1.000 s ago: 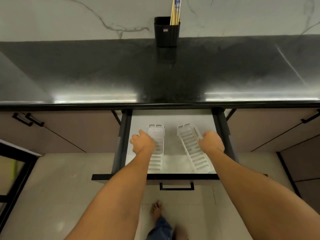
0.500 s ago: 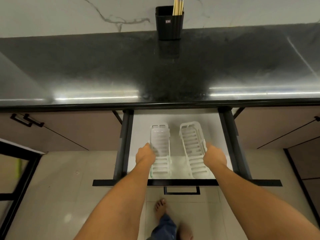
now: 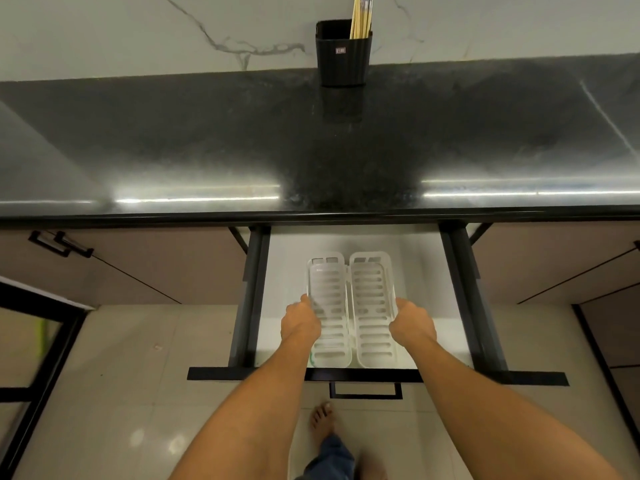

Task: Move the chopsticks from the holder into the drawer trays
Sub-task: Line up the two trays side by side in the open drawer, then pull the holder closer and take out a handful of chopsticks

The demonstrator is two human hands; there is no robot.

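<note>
Chopsticks (image 3: 360, 19) were seen upright in the black holder (image 3: 343, 53) at the back of the counter (image 3: 173, 140), well apart from the drawer (image 3: 257, 306). They were judged light, stiff and smooth, best pinched together near their tops. The left hand (image 3: 300, 323) was curled on the left tray (image 3: 329, 282), and the right hand (image 3: 412, 323) on the right tray (image 3: 372, 282).

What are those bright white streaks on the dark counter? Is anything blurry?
Head view: the streaks are glare on the glossy black stone countertop, which mirrors the black ribbed chopstick holder; the white slotted plastic trays look washed out; the lower left edge is smeared.
</note>
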